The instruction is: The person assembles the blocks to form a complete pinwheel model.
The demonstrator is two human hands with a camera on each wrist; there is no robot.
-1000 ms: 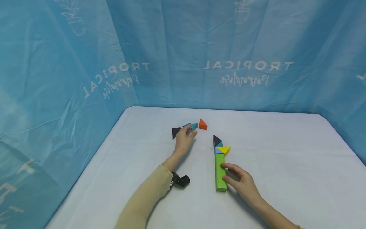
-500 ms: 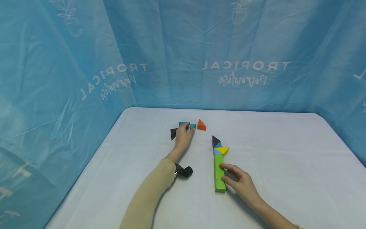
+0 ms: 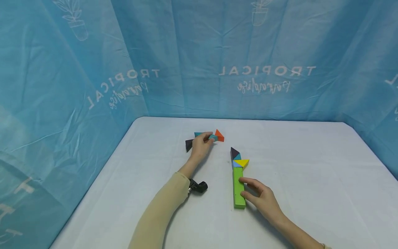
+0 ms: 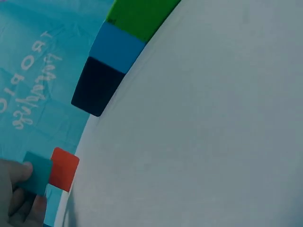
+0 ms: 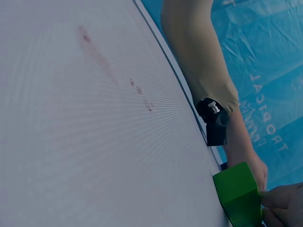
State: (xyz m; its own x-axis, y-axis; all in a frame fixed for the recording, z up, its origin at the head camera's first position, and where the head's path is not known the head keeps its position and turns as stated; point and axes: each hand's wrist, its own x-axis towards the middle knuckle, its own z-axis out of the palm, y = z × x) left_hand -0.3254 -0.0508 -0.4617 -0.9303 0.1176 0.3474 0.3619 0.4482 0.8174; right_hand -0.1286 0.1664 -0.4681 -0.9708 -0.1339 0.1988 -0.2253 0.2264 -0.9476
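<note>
In the head view my left hand (image 3: 201, 145) pinches a teal triangular block (image 3: 213, 137) between thumb and fingers, beside an orange triangular block (image 3: 220, 137). The left wrist view shows the same teal block (image 4: 37, 172) in the fingers. Another teal block (image 3: 197, 134) and a dark block (image 3: 188, 144) lie partly behind this hand. My right hand (image 3: 264, 199) rests its thumb and index fingertips against the right side of a long green block (image 3: 238, 188). Beyond its far end, touching in line, are a blue (image 3: 236, 164), a yellow (image 3: 244, 162), a teal (image 3: 237, 157) and a dark triangular block (image 3: 234, 153).
A white-covered table (image 3: 298, 166) lies beneath everything. Blue printed cloth (image 3: 192, 93) hangs along its back and sides. A black wrist camera (image 3: 199, 187) sticks out from the left sleeve, above the table.
My left hand has closed on the teal block and shifted it slightly right, so it now partly covers the orange one in view. My right hand stays at the green block.
</note>
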